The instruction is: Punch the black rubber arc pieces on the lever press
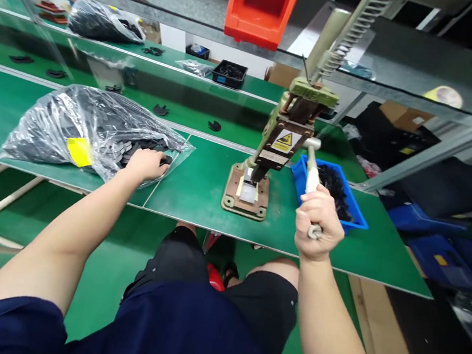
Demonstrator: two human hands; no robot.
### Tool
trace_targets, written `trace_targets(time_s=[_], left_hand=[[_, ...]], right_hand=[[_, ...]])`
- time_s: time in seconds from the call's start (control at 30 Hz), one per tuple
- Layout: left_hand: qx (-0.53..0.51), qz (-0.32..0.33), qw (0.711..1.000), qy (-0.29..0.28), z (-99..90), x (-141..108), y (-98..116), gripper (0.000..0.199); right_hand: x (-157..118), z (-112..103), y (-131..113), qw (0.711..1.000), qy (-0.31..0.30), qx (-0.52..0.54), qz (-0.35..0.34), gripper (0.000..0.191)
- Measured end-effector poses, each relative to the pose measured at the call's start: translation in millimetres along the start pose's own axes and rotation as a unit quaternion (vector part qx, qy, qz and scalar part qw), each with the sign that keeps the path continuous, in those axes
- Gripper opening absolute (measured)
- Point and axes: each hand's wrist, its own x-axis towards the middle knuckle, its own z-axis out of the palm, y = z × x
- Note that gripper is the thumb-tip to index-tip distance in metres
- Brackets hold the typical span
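My left hand (146,167) is at the mouth of a clear plastic bag (57,117) full of small black parts, with its fingers closed on a black plastic part (167,160) at their tips. My right hand (320,221) is wrapped round the pale lever handle (312,179) of a hand press (283,139). The press stands upright on the green bench, its ram low over a pale block (248,193) on the base plate. A blue bin (357,216) of black parts sits just behind my right hand.
Above the bench runs a grey shelf (177,1) carrying an orange bin (259,28). Loose curved black parts (214,126) lie on the green strip behind. Farther back are a black tray (229,75) and another filled bag (104,21). A tape roll (444,96) rests at the shelf's right.
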Motion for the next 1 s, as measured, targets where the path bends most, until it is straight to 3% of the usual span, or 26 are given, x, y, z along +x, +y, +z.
trace_targets(time_s=[0.23,0.37,0.43,0.5,0.57,0.6,0.67,0.8,1.0], left_hand=[[-0.025,-0.016,0.999,0.038,-11.4,1,-3,0.038],[-0.186,-0.062,0.978,0.065,-22.3,0,14,0.028],[-0.354,-0.074,0.931,0.051,-26.5,-5,43,0.027],[-0.534,-0.059,0.843,-0.003,-28.6,-10,83,0.031],[-0.645,-0.025,0.761,-0.066,-28.8,-12,126,0.035],[-0.67,-0.01,0.736,-0.095,-28.6,-11,146,0.035],[-0.69,0.007,0.711,-0.132,-28.0,-5,181,0.032],[-0.676,-0.007,0.719,-0.161,-26.5,20,226,0.031],[-0.625,0.004,0.755,-0.199,-19.3,46,243,0.037]], right_hand=[[1,2,-6,1.0,0.011,-0.002,0.008,0.023],[-1,3,-4,1.0,0.021,0.003,0.006,0.025],[-4,3,-2,1.0,0.025,0.004,0.01,0.024],[-6,4,-2,0.999,0.03,0.005,0.018,0.021],[-8,4,-1,0.999,0.034,0.006,0.023,0.019],[-9,4,-1,0.999,0.036,0.008,0.025,0.018],[-9,4,0,0.999,0.038,0.013,0.021,0.017],[-9,6,3,0.999,0.044,0.016,0.004,0.018],[-10,6,4,0.998,0.049,0.028,-0.005,0.017]])
